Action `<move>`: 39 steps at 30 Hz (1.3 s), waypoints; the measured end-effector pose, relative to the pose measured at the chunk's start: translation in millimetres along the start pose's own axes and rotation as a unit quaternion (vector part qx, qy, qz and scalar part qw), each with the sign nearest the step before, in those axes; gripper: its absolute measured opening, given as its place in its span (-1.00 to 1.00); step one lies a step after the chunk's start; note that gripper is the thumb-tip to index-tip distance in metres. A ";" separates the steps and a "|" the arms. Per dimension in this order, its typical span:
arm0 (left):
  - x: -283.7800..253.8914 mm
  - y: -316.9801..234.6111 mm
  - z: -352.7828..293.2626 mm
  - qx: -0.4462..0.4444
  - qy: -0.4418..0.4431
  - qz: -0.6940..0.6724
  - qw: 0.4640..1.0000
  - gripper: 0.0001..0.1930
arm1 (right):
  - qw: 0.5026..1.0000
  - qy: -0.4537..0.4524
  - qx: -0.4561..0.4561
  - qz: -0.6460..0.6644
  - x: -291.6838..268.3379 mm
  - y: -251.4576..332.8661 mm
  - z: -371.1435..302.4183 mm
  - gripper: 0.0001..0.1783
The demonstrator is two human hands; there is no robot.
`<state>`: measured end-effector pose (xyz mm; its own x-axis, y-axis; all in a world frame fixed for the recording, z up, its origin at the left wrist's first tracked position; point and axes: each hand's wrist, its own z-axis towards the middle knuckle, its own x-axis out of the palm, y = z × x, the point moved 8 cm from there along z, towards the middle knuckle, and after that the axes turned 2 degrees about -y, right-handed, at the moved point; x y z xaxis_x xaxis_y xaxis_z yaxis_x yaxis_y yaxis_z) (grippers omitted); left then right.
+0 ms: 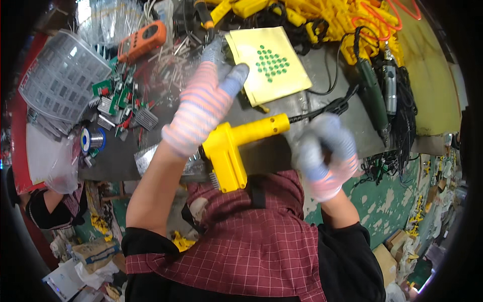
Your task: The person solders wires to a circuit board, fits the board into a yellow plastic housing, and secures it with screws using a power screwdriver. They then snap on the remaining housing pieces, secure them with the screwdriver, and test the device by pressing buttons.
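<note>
My left hand point(206, 98), in a striped knit glove with grey fingertips, reaches over the bench with thumb and fingers apart. Its thumb overlaps the left edge of a yellow sheet point(297, 75) bearing rows of small green round stickers point(271, 64). Below that hand lies a yellow plastic power-tool body point(225, 156) with a handle and a black cable point(334, 105), at the bench's near edge. My right hand point(329, 153), gloved alike, is raised right of the handle. Motion blurs its curled fingers, and anything between them cannot be made out.
An orange meter point(143, 41), circuit boards with heat sinks point(121, 103) and a solder spool point(93, 139) lie left. Yellow housings point(322, 15) pile up at the back. A dark green power screwdriver point(372, 95) hangs right. Another person's arm point(50, 201) shows at far left.
</note>
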<state>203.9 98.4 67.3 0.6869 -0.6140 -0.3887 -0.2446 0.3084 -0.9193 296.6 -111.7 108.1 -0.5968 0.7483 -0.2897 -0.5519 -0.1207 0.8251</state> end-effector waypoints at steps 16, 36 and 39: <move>-40.5 26.1 -101.4 0.208 -0.121 0.237 0.941 -0.75 | 0.961 0.261 -0.084 -0.017 54.0 -10.3 -74.0 -0.64; 126.1 -104.1 -9.3 0.210 0.215 0.273 0.914 -0.63 | 0.707 -0.146 0.207 -0.660 -166.4 -157.6 16.7 -0.24; 40.0 -146.3 -0.9 0.233 0.137 0.151 0.951 -0.62 | 0.705 -0.179 0.152 -0.669 -166.5 -153.9 13.3 -0.24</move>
<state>266.6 28.1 186.1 0.4143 -0.5924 -0.6910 -0.0285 0.7504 -0.6604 488.6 -209.1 35.8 0.5543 0.1829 -0.8120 -0.2992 0.9541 0.0107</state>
